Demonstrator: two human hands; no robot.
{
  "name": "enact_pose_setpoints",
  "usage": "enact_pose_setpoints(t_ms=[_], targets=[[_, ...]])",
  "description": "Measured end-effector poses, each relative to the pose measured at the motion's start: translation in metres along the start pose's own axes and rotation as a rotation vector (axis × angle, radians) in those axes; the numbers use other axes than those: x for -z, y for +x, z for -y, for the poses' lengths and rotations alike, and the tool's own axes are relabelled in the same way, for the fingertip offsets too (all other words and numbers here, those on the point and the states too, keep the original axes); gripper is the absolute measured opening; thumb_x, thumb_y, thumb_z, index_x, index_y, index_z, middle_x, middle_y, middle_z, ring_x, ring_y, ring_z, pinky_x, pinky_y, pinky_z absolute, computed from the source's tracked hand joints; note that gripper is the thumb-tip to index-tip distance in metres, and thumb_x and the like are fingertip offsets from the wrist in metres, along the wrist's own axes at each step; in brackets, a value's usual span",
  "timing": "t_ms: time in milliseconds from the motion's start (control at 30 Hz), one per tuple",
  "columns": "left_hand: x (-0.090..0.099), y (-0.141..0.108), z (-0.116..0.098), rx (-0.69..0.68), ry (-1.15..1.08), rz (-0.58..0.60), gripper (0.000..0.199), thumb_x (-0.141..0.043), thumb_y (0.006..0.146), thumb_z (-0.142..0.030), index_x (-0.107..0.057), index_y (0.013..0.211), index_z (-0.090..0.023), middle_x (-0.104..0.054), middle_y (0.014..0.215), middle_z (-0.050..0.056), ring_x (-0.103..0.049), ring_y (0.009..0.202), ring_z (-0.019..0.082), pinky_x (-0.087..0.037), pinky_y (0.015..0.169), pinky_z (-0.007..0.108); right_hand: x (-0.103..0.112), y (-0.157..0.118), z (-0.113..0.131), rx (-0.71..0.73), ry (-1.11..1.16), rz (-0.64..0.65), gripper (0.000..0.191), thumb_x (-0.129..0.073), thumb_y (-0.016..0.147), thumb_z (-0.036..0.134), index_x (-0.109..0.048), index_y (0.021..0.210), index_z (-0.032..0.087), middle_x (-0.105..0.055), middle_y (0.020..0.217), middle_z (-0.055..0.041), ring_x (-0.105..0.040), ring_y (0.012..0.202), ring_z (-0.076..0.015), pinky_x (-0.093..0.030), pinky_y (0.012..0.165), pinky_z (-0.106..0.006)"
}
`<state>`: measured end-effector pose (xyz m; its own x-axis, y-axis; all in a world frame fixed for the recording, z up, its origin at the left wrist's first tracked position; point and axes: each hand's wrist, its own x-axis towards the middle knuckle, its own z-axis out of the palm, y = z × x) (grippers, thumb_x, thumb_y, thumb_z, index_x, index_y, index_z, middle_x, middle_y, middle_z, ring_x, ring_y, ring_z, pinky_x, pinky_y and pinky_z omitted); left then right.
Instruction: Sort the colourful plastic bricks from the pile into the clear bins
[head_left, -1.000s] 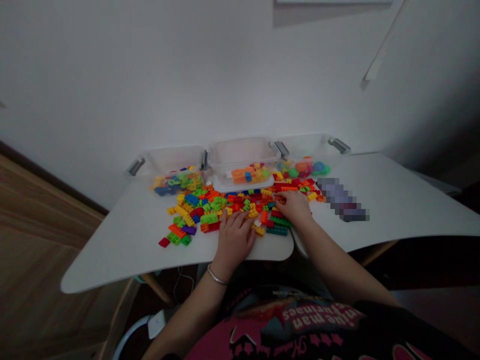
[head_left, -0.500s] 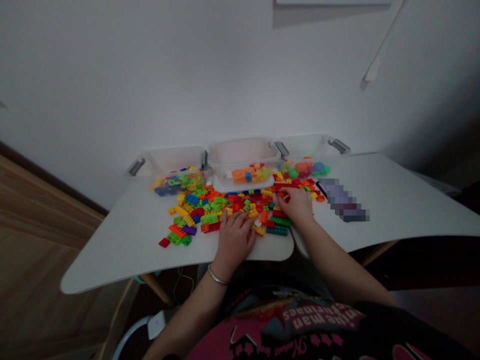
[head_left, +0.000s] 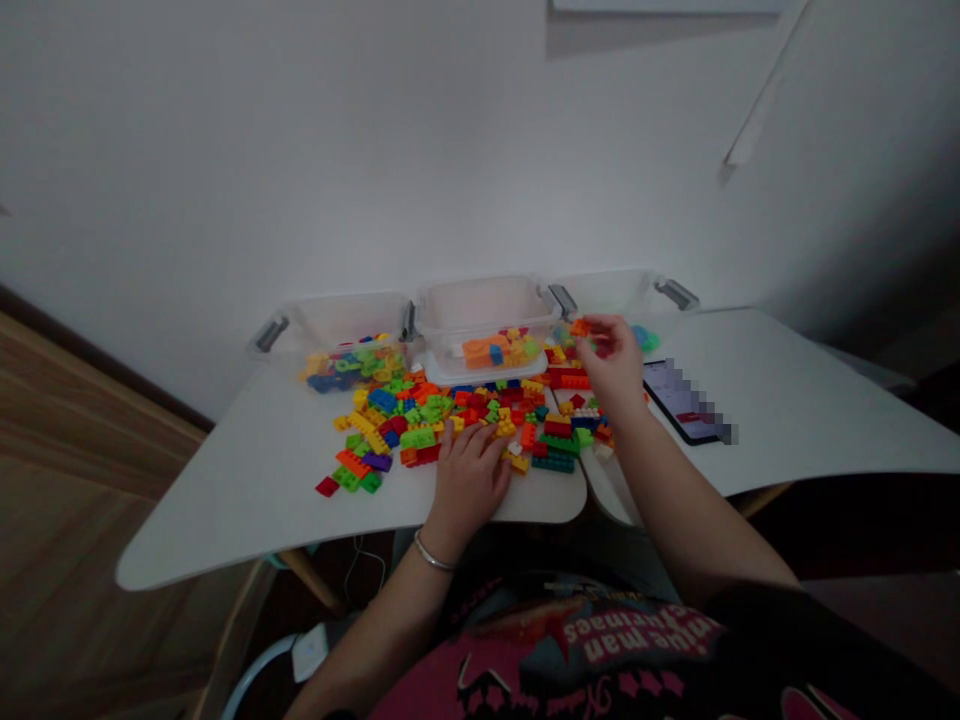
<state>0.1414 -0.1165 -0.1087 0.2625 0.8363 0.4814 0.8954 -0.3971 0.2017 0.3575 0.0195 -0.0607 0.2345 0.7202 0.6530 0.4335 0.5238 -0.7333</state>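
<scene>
The **right hand** [head_left: 615, 365] is raised just in front of the right end of the middle tub, its fingers drawn narrowly together and pinching a small orange plastic brick [head_left: 579, 327]. The **left hand** [head_left: 469, 482] lies palm-down and open, just in front of the middle tub's long side, with its fingers spread and their tips touching the near edge of the bricks.

The landmark is a clear, rectangular plastic storage tub [head_left: 480, 310] with smooth, cloudy walls, standing at the far edge of a white, curve-edged table [head_left: 247, 490]. Orange and yellow studded bricks lie in a cluster on its floor. Directly in front of it spreads a loose heap of glossy plastic building bricks [head_left: 450, 420], mostly red, yellow, orange, green and blue, with some long and flat, others short and chunky. A purple brick [head_left: 377, 461] sits toward the heap's near left side.

Just left of the middle tub stands a matching clear tub [head_left: 337, 320] with a grey clip handle, holding mixed blue, yellow and green pieces. Just right of it stands another clear tub [head_left: 607, 295], partly hidden by the right hand, with rounded green and blue pieces showing inside. Well right of the middle tub, a black smartphone [head_left: 671, 400] lies flat on the table, its screen pixelated. A thin silver bangle [head_left: 433, 553] circles the left wrist.
</scene>
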Motion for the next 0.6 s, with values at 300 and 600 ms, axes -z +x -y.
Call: enact_pose_setpoints(t_ms=[300, 600], targets=[[0.000, 0.000, 0.000, 0.001, -0.001, -0.001, 0.031, -0.058, 0.089, -0.025, -0.067, 0.118, -0.027, -0.068, 0.122, 0.005, -0.058, 0.118, 0.027, -0.023, 0.118, 0.061, -0.044, 0.054, 0.016, 0.067, 0.018, -0.081, 0.027, -0.057, 0.085, 0.036, -0.057, 0.110, 0.025, -0.064, 0.107, -0.0039, -0.059, 0.093, -0.0178, -0.048, 0.085, -0.037], [-0.002, -0.001, 0.002, -0.007, 0.002, -0.020, 0.029, -0.058, 0.090, -0.027, -0.068, 0.117, -0.028, -0.068, 0.123, 0.004, -0.058, 0.118, 0.026, -0.022, 0.118, 0.060, -0.073, 0.048, 0.031, 0.059, -0.430, 0.192, 0.028, -0.056, 0.082, 0.027, -0.068, 0.107, 0.021, -0.071, 0.111, -0.0069, -0.055, 0.109, -0.0288, -0.038, 0.099, -0.047]])
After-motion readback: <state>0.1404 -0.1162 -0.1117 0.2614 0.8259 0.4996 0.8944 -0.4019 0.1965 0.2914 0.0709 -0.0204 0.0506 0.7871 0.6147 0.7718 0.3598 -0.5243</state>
